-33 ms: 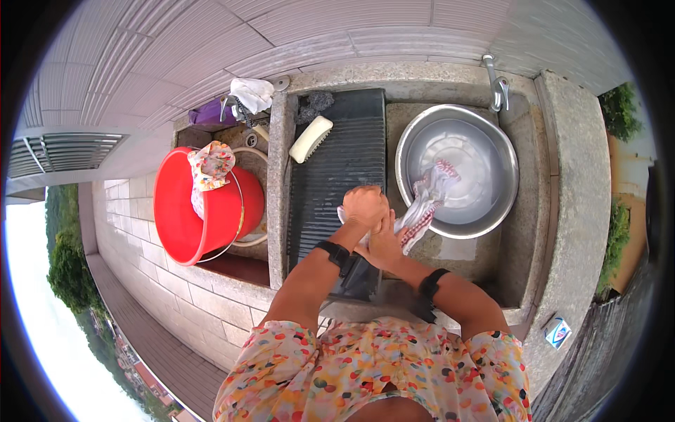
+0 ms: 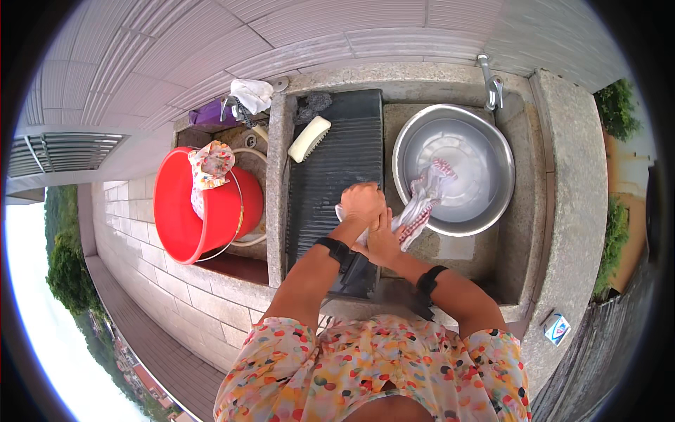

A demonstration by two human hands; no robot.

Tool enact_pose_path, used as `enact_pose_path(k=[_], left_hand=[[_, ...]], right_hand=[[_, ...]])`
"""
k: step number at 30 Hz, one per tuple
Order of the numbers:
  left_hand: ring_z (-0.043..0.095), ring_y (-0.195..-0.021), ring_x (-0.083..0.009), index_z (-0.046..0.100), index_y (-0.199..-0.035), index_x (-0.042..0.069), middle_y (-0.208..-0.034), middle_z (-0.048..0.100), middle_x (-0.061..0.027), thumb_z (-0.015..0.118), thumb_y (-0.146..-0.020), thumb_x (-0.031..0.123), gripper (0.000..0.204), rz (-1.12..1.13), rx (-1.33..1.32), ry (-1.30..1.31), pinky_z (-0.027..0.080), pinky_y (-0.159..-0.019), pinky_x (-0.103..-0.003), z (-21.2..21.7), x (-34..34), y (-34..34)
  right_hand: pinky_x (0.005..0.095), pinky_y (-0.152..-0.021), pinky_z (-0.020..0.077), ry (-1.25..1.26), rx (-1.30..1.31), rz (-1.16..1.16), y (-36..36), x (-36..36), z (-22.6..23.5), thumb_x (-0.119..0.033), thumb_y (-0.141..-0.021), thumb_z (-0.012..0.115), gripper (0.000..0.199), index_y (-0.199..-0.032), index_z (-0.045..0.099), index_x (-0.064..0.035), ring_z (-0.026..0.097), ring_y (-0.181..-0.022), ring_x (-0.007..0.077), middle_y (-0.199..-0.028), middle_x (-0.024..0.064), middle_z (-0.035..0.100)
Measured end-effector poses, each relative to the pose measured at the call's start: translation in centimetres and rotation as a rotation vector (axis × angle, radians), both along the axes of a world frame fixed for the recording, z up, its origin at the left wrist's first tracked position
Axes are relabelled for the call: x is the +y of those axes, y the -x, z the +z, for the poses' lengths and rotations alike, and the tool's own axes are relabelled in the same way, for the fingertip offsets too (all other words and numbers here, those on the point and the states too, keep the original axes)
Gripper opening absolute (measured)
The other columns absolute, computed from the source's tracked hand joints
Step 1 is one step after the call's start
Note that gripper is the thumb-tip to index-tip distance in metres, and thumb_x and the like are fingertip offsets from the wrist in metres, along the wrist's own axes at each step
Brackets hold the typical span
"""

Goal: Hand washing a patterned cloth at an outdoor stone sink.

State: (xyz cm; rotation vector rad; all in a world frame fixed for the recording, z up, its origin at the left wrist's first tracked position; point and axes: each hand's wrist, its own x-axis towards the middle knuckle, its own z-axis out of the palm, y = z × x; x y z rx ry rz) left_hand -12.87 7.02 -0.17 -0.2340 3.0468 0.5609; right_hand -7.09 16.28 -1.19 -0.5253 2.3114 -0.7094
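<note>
Cloth of thin white fabric with red-patterned parts (image 2: 422, 205), bunched beneath the bare left hand (image 2: 363, 201) and bare right hand (image 2: 383, 241) at the right edge of a black, ridged washboard (image 2: 334, 169). Trails rightward over the rim of a round, shiny metal basin (image 2: 504, 176) holding water, far end inside. Left hand curled tight around the cloth, a scrap of white showing past the knuckles. Right hand pressed up against the left, nearer the body; cannot tell whether gripping the fabric or only lying on it. Higher on the washboard, an oblong cream brush with dark bristles (image 2: 309, 139), slanting near a crumpled dark-grey mesh (image 2: 314, 107). Behind the basin, a silver tap (image 2: 495, 91). To the left, a tilted red plastic bucket (image 2: 179, 211) with a multicoloured patterned cloth (image 2: 212, 165) over the rim. On the right ledge, a small white-and-blue package (image 2: 556, 328).
</note>
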Motion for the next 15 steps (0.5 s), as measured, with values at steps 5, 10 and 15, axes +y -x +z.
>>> enact_pose_path(k=[5, 10, 15], left_hand=[[0.06, -0.071, -0.0274, 0.058, -0.077, 0.003, -0.078, 0.061, -0.0143, 0.045, -0.079, 0.031, 0.031, 0.987, -0.197, -0.878, 0.046, -0.064, -0.041, -2.1, -4.4, 5.8], [0.048, -0.049, -0.0142, 0.049, -0.068, 0.008, -0.058, 0.049, -0.003, 0.055, -0.08, 0.039, 0.034, 0.526, -0.331, -1.596, 0.04, -0.043, -0.029, 14.0, 3.9, 7.0], [0.057, -0.059, -0.0191, 0.052, -0.074, 0.008, -0.064, 0.056, -0.0059, 0.055, -0.08, 0.043, 0.036, 0.27, -0.197, -2.05, 0.049, -0.057, -0.035, 22.7, 5.6, 8.2]], right_hand=[[0.0598, -0.096, 0.015, 0.481, 0.0, -0.058, -0.2, 0.3, -5.3, -0.055, -0.054, 0.07, 0.125, -0.134, -0.014, -0.0066, 0.013, -0.127, 0.0417, -0.139, 0.0237, 0.001], [0.0328, -0.1, 0.0224, 0.89, -0.22, -0.383, 2.7, 6.3, -1.2, -0.034, -0.056, 0.078, 0.117, -0.133, -0.002, 0.0012, 0.03, -0.121, 0.0261, -0.13, 0.0184, 0.031], [0.0258, -0.08, 0.0394, 0.921, -0.47, -0.586, 6.5, 11.1, 4.7, -0.017, -0.064, 0.074, 0.049, -0.105, 0.055, 0.0017, 0.052, -0.089, 0.0118, -0.099, 0.0042, 0.059]])
